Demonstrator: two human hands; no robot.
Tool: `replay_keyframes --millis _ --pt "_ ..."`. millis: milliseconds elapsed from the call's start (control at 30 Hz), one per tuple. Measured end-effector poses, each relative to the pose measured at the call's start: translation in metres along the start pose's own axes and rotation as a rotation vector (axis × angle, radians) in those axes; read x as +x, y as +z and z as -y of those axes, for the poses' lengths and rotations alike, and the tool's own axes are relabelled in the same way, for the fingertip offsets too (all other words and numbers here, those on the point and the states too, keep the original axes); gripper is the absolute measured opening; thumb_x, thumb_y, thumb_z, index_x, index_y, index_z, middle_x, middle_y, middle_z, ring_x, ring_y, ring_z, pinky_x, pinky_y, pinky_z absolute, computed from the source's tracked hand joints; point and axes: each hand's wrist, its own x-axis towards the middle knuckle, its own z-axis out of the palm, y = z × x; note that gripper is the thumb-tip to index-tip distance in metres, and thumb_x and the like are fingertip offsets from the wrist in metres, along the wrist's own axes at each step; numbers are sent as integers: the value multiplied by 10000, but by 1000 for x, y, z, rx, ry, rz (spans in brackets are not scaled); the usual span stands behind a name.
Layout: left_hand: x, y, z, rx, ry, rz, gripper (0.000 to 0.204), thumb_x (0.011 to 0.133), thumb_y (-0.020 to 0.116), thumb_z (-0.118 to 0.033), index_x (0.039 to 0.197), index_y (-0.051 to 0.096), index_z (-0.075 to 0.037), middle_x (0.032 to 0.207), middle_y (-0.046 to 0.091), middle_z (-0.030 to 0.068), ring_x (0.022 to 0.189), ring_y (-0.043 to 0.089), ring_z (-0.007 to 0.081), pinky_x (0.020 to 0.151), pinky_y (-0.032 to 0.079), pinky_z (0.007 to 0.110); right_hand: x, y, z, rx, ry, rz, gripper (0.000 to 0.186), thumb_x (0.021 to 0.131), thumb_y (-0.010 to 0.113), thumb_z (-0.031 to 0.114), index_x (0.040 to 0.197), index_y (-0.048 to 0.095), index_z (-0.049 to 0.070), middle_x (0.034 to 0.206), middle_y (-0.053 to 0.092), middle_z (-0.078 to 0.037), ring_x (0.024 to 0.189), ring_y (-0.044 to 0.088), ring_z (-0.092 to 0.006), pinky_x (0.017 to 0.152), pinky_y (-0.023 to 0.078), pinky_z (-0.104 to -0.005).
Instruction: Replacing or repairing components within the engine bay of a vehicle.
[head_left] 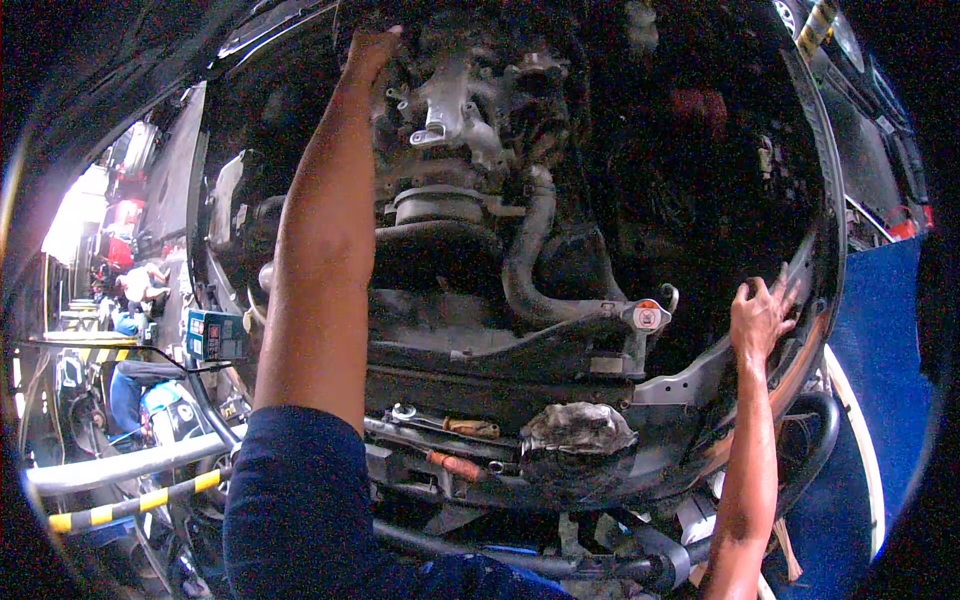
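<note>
My left arm reaches far into a car's engine bay, and my left hand (374, 48) is at the far end beside the grey metal engine parts (448, 110). Its fingers are mostly lost in the dark, so what they touch cannot be seen. My right hand (762, 315) leans on the right edge of the bay, on the body rim (800, 290), with fingers spread and nothing in it. Between my arms are a pulley (438, 205), a curved radiator hose (528, 255) and a radiator cap (648, 317).
Across the front panel lie a wrench (405, 412), a brown-handled tool (472, 428), an orange-handled screwdriver (455, 466) and a crumpled greyish bundle (580, 428). A teal box (214, 334) and a yellow-black striped bar (140, 503) are at left. Another person (142, 283) is farther off.
</note>
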Motion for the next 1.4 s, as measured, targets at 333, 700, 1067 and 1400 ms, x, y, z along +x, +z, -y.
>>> replay_keyframes --millis 333,700,1067,1400 --pt "22 -1 13 345 208 -112 455 862 680 -349 1199 645 -45 1042 657 156 887 611 313 760 499 456 0 3 -2 16 -9 -6 352 951 561 323 1212 694 127 1636 247 -35 1533 115 -323 1083 198 -776" --pt "-31 6 3 1036 117 152 415 782 642 -234 1097 673 35 1070 678 303 996 673 451 916 538 491 0 0 0 18 -4 -2 353 943 564 330 1197 699 124 1626 263 -96 1528 120 -355 1092 213 -764" --pt "78 -46 -50 1268 594 -69 493 879 707 -409 1228 595 -79 1002 682 196 819 631 355 724 549 502 -1 -4 2 -21 -14 -11 337 929 564 339 1146 713 128 1618 281 -110 1524 131 -365 1100 217 -752" --pt "-196 180 -153 537 446 402 707 882 628 -613 1102 637 58 1050 671 314 1013 645 484 867 506 555 -1 -2 -3 69 -25 -56 300 884 588 312 1059 727 111 1607 299 -143 1507 169 -407 1086 245 -744"
